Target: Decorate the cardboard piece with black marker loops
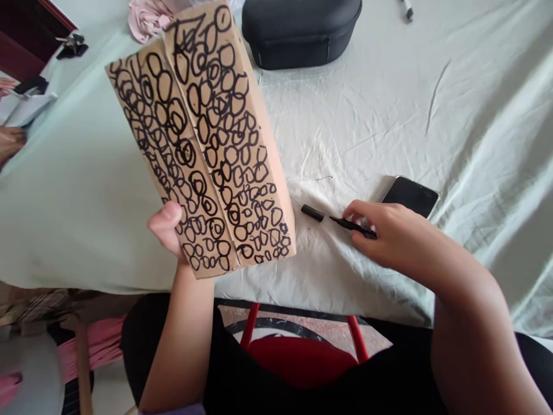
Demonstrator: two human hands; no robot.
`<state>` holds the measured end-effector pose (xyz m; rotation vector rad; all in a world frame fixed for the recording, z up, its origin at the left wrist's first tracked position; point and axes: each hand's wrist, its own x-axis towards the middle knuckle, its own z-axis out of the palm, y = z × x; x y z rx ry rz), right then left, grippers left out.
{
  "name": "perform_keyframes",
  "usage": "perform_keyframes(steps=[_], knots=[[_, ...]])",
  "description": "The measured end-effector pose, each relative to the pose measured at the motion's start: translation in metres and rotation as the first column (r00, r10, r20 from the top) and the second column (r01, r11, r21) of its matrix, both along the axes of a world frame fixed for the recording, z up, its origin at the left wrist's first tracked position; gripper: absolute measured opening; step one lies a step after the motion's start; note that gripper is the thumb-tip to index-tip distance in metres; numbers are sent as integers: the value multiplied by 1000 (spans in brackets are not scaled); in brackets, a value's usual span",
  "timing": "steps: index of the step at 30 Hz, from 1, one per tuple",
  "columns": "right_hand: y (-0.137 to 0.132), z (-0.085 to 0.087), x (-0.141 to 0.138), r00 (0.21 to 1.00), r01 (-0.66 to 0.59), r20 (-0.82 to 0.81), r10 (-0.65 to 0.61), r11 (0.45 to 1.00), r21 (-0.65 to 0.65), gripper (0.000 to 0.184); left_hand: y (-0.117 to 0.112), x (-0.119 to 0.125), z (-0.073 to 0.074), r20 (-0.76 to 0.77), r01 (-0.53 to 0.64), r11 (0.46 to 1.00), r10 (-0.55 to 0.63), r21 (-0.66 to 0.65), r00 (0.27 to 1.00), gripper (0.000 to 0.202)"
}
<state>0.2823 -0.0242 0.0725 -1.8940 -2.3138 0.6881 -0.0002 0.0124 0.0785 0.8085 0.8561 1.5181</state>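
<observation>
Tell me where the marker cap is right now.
In the head view, the marker cap lies on the sheet right of centre, between the cardboard box and the marker under the right hand.

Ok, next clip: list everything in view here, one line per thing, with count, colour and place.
cardboard box: one, brown with black marker circles, held up at left centre
marker: one, black, on the sheet under the right fingers
marker cap: one, black, on the sheet just left of the marker
phone: one, black, on the sheet behind the right hand
case: one, black, top centre
second marker: one, partly cut off, top right
pink cloth: one, top left
sheet: one, pale green, covering the surface
red stool: one, below the person
left hand: holding the box's lower edge
right hand: on the marker
</observation>
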Motion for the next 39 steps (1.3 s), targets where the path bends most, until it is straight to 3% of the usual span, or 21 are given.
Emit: perform_keyframes(steps=[3,14,22,27,34,39], knots=[[3,0,-3,1000,-4,15,3,1000,11,20,2,-1,-2,8,-1,998,1,59,1000,86],[3,2,-15,1000,-13,-3,13,998,58,13,2,1,-2,-16,-22,1000,22,9,1000,85],[6,0,-27,998,-10,-66,14,998,65,10,3,-1,-2,-33,-34,997,36,67,999,83],[11,-9,-35,993,-1,-121,13,995,100,15,2,-1,-3,18,-5,996,3,89,1000,78],[14,-32,-54,993,-25,-103,57,956,292,34,4,0,-1,-11,1,994,0,108,1000,82],[14,-39,-63,999,-27,-30,38,951,309,21,3,-3,-4,11,21,991,-23,134,1000,80]])
